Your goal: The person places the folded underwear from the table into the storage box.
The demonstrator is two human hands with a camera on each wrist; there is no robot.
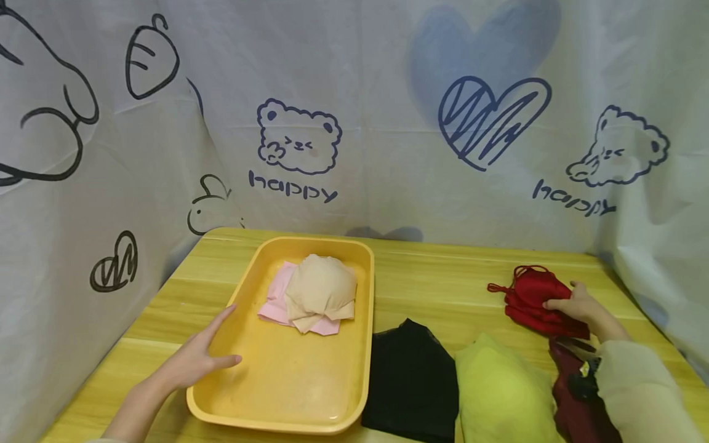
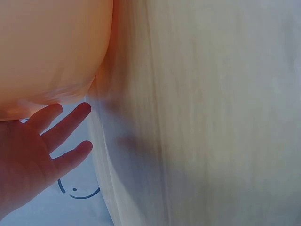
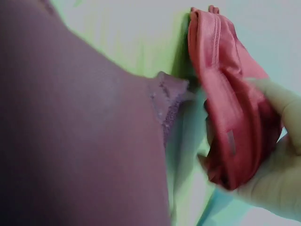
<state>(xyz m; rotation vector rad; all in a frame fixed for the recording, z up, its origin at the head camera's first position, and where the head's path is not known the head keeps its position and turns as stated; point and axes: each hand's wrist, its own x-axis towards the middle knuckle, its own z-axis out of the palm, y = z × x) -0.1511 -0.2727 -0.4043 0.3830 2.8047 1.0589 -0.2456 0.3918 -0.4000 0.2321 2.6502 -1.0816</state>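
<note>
In the head view my right hand (image 1: 578,309) holds a folded red satin garment (image 1: 534,298) with thin straps trailing to its left. The right wrist view shows fingers curled round one side of the red garment (image 3: 230,117), and a thumb (image 3: 275,101) on the other. My left hand (image 1: 191,360) is at the left side of a yellow tray (image 1: 288,424), fingers extended and thumb over the rim. Inside the tray, a beige dome-shaped cloth piece (image 1: 322,286) lies on a pink cloth piece (image 1: 275,301).
Right of the tray lie a black cloth (image 1: 412,381), a yellow-green cloth piece (image 1: 504,394) and a dark red garment (image 1: 578,406), partly hidden by my right sleeve (image 1: 642,381). White printed curtains (image 1: 376,172) stand behind the wooden table (image 1: 432,277).
</note>
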